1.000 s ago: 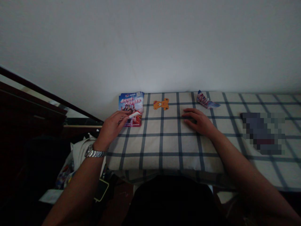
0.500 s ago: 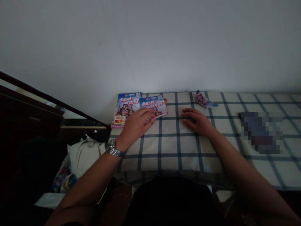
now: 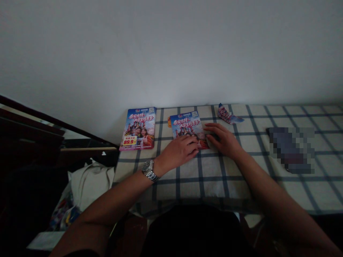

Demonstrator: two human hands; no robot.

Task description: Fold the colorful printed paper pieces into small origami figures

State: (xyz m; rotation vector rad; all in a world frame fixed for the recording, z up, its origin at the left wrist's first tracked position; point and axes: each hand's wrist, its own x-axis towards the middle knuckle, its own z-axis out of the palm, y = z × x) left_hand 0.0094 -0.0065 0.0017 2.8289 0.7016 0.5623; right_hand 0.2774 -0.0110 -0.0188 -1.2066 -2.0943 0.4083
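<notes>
Two glossy blue travel brochures lie on the checked cloth (image 3: 211, 185). The left one (image 3: 138, 128) lies flat, near the far edge. The second brochure (image 3: 187, 128) lies to its right, with my left hand (image 3: 179, 151) resting on its lower edge, fingers flat and not gripping. My right hand (image 3: 222, 141) lies flat on the cloth, fingertips at or just beside that brochure's right edge. An orange cut-out bear (image 3: 169, 122) is almost entirely hidden beneath the second brochure. A crumpled printed wrapper (image 3: 226, 115) lies beyond my right hand.
A pixelated dark object (image 3: 291, 150) lies on the cloth to the right. A white wall (image 3: 171, 53) rises behind the cloth. To the left, below the cloth's edge, are a pale cloth bag (image 3: 91, 185) and dark wooden furniture (image 3: 29, 132).
My left hand has moved right and toward me, and the second brochure has slid right, now covering the orange bear. The left brochure now shows fully. My right hand has stayed put.
</notes>
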